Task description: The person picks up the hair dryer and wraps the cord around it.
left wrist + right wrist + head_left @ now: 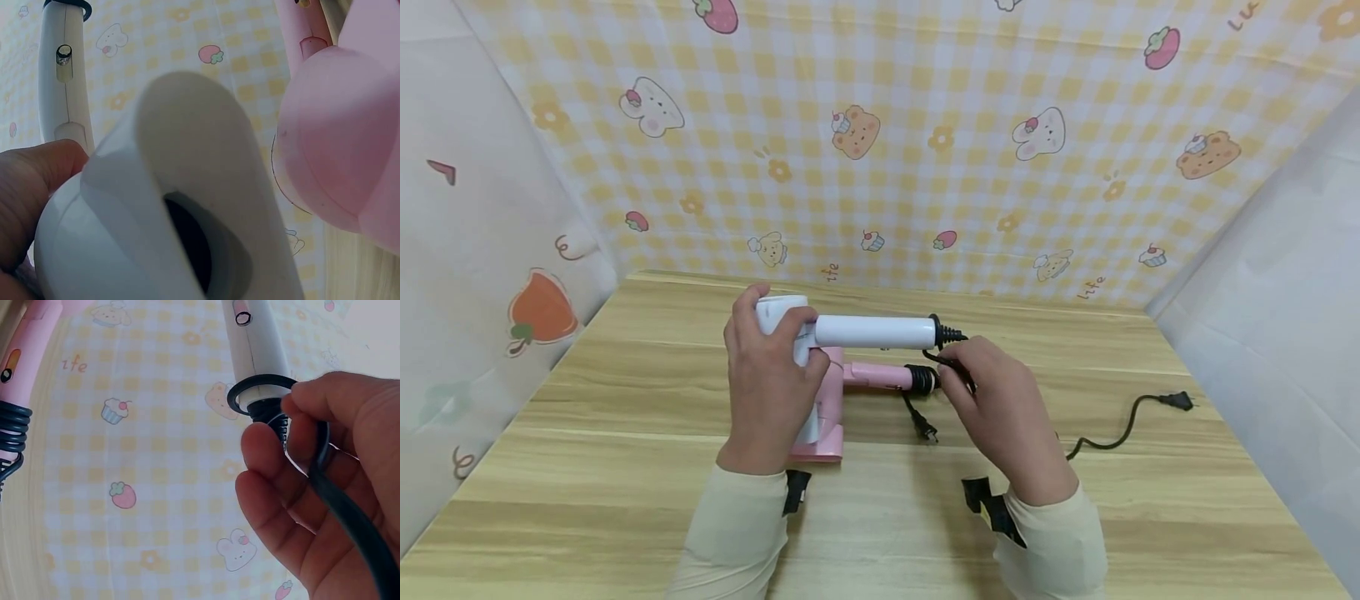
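A white hair dryer (874, 331) is held above the table, its handle pointing right. My left hand (767, 367) grips it round the head, thumb and fingers on the white shell. In the left wrist view the hair dryer's nozzle (194, 137) fills the middle. At the handle's end my right hand (1000, 400) pinches the black power cord (344, 512). One loop of that cord circles the handle's base in the right wrist view. Below lies a pink hair dryer (880, 375), its cord (14, 428) wound round its handle.
The pink hair dryer's plug (923, 427) lies on the wooden table (625, 467) just below its handle. Further right, a black plug (1178, 401) ends a cord stretching out from behind my right arm. A checked cloth (910, 183) hangs at the back.
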### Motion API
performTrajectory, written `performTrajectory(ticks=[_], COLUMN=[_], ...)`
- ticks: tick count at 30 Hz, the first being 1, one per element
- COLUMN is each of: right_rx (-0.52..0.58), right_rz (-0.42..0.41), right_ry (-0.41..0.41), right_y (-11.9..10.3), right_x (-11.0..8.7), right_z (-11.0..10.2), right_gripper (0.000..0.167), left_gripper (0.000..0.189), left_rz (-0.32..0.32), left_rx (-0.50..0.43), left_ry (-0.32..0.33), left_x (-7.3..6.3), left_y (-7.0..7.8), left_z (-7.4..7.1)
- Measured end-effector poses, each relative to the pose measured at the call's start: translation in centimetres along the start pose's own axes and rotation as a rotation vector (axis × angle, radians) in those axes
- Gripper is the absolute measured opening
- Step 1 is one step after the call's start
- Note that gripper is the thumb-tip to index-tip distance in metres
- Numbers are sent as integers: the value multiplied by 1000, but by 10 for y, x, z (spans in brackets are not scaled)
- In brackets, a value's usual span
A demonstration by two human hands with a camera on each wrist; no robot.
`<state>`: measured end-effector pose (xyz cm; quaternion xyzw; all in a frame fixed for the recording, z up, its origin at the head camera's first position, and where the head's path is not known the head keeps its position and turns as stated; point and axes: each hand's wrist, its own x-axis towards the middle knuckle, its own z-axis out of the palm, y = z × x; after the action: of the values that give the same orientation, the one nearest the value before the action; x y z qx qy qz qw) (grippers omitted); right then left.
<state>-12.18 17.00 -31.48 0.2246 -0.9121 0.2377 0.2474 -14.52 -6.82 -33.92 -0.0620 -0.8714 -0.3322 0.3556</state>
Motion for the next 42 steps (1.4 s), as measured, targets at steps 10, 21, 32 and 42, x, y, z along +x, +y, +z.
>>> performTrajectory(ticks=[10,21,32,42], right_rx=[43,140,83,145], right_rz=[22,10,146,108], right_ry=[23,56,91,177], right_y=[2,5,6,6], right_x=[0,1,-1,2], right_z=[1,0,-1,-1], right_gripper=[8,15,15,11], left_gripper=[37,37,35,35], left_rz=[22,42,60,65], left_rx=[2,16,2,-8], left_ry=[-5,-9,-7,-10], left_x=[1,2,2,3], left_y=[-1,-1,-5,-5], left_z=[-1,-1,-4,-4])
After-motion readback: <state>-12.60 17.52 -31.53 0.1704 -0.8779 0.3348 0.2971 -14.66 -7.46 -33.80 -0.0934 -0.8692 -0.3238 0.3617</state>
